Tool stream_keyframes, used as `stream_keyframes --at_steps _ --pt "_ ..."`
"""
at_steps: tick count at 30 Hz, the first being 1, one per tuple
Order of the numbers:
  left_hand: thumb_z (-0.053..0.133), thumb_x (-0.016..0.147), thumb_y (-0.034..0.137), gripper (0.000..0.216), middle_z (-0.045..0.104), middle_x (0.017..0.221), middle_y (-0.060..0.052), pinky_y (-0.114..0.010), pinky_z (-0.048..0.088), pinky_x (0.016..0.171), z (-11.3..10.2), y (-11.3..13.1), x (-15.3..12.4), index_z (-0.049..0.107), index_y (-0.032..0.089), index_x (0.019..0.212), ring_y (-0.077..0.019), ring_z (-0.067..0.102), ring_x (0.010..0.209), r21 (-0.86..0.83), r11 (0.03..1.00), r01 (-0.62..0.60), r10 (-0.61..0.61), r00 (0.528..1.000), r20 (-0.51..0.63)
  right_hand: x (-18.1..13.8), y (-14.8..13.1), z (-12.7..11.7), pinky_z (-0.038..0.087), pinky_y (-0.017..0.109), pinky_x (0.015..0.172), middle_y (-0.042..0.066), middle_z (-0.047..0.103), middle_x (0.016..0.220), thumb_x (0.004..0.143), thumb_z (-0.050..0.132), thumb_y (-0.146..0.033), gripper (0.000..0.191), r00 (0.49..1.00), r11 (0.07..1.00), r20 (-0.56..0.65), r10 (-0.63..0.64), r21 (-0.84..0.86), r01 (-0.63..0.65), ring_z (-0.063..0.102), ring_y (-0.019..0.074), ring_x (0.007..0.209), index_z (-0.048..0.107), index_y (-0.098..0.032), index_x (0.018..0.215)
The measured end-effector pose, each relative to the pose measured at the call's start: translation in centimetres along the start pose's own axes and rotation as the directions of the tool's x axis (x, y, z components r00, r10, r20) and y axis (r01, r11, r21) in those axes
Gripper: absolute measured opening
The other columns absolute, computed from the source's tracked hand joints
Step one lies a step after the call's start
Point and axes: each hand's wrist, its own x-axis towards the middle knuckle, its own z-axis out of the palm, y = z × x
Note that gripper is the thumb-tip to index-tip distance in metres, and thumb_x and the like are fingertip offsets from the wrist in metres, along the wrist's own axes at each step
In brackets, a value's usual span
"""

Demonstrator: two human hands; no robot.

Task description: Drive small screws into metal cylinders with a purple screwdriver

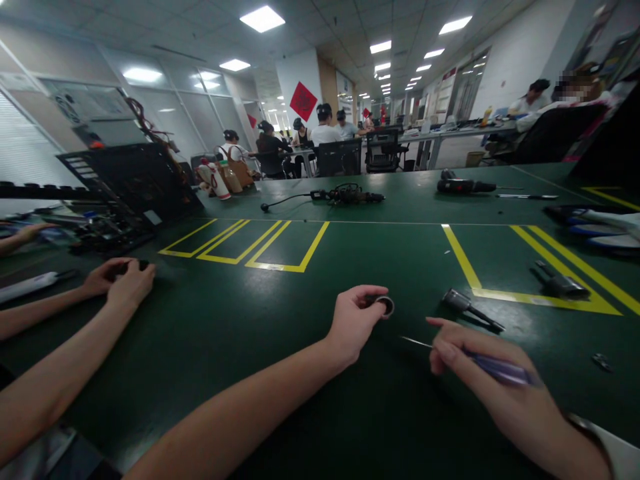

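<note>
Between the thumb and fingers of my left hand [354, 321] is a small dark metal ring [386, 307], its round opening turned towards me. My right hand [483, 373] is closed round a screwdriver with a purple handle [503, 370]. The thin shaft [416, 342] points left, below the ring and apart from it. Just beyond my right hand lies a dark cylindrical part with a narrow stem [467, 308]. A similar part [563, 283] rests farther right, over the yellow tape. A small dark piece [602, 362] lies right of my right hand.
A co-worker's hands [123, 280] hold a dark item at the left. Across the green table [225, 347] lie a cabled tool [347, 195] and a black power tool [465, 185]. Yellow tape [275, 267] marks the surface. Black equipment [135, 187] stands at the left.
</note>
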Motion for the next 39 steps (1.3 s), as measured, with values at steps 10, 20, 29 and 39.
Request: stream_keyframes --at_steps 10,20,29,39 --pt "0.06 0.071 -0.002 0.024 0.067 0.09 -0.007 -0.035 0.056 0.076 -0.8 3.3 0.5 0.068 0.012 0.089 -0.0158 0.063 0.08 -0.079 0.997 -0.012 0.003 0.994 -0.113 1.9 0.2 1.9 0.046 0.032 0.068 0.002 0.063 0.07 0.081 0.054 -0.043 0.027 0.892 0.794 0.199 0.406 0.406 -0.452 0.058 0.0176 0.07 0.06 -0.017 0.08" --pt "0.062 0.072 0.0 0.027 0.068 0.091 -0.007 -0.033 0.055 0.079 -2.6 3.2 -3.2 0.066 0.01 0.097 -0.0164 0.064 0.084 -0.026 0.996 0.089 -0.092 0.986 -0.142 2.6 0.3 2.4 0.044 0.03 0.068 0.001 0.063 0.071 0.082 0.056 -0.04 0.023 0.853 0.816 0.31 0.421 0.282 -0.505 0.058 0.0169 0.071 0.062 -0.018 0.075" --pt "0.063 0.073 0.006 0.034 0.069 0.098 -0.007 -0.037 0.052 0.085 -3.5 2.2 -5.0 0.063 0.014 0.106 -0.0192 0.064 0.093 0.005 0.996 0.09 -0.089 0.994 -0.057 1.9 0.4 2.4 0.043 0.03 0.067 0.001 0.062 0.072 0.084 0.051 -0.043 0.027 0.844 0.873 0.361 0.396 0.135 -0.468 0.057 0.0171 0.071 0.06 -0.019 0.077" --pt "0.062 0.076 0.01 0.032 0.063 0.109 -0.006 -0.033 0.05 0.087 -3.3 1.0 -4.9 0.064 0.02 0.106 -0.0173 0.062 0.098 0.115 0.991 -0.066 0.053 0.992 0.11 2.1 0.0 2.8 0.042 0.029 0.062 0.001 0.061 0.069 0.082 0.05 -0.043 0.027 0.87 0.911 0.341 0.357 0.078 -0.404 0.056 0.0166 0.067 0.06 -0.019 0.073"
